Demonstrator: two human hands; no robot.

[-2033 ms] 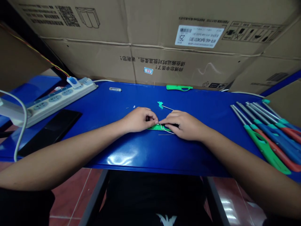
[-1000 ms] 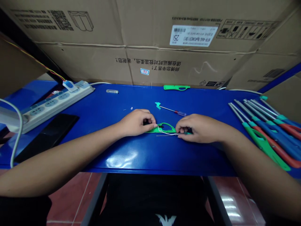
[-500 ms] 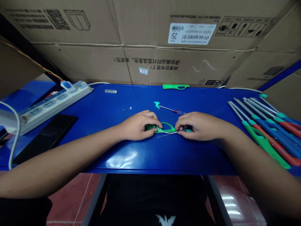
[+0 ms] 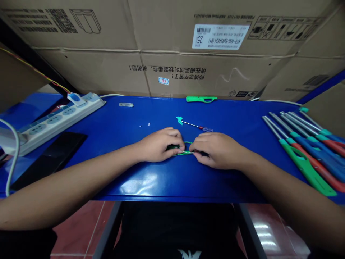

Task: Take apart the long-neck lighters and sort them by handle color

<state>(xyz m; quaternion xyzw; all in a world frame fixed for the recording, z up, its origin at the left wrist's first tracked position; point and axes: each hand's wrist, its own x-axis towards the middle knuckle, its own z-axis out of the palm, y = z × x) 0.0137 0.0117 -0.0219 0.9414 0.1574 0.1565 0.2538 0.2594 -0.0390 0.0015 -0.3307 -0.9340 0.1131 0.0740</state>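
Note:
My left hand [image 4: 161, 144] is closed around the left end of a green lighter shell [image 4: 188, 142], low over the front half of the blue table. Fingers and thumb hide most of that end. My right hand [image 4: 219, 150] pinches a thin pale wire [image 4: 188, 152] at the right side of the shell; its fingers cover the shell's right end. Just behind the hands lies a screwdriver [image 4: 206, 128] with a clear and red handle. A small teal plastic piece [image 4: 179, 120] sits at its tip.
Another green shell half [image 4: 201, 99] lies by the cardboard box [image 4: 172, 46]. Several long lighters [image 4: 309, 144] are lined up at the right. On the left are a power strip [image 4: 55, 120], a black phone-like slab [image 4: 51, 156] and a small clear tube [image 4: 126, 104].
My right hand has moved left along the shell, closer to my left hand, and now covers more of it. My left hand stays almost in place.

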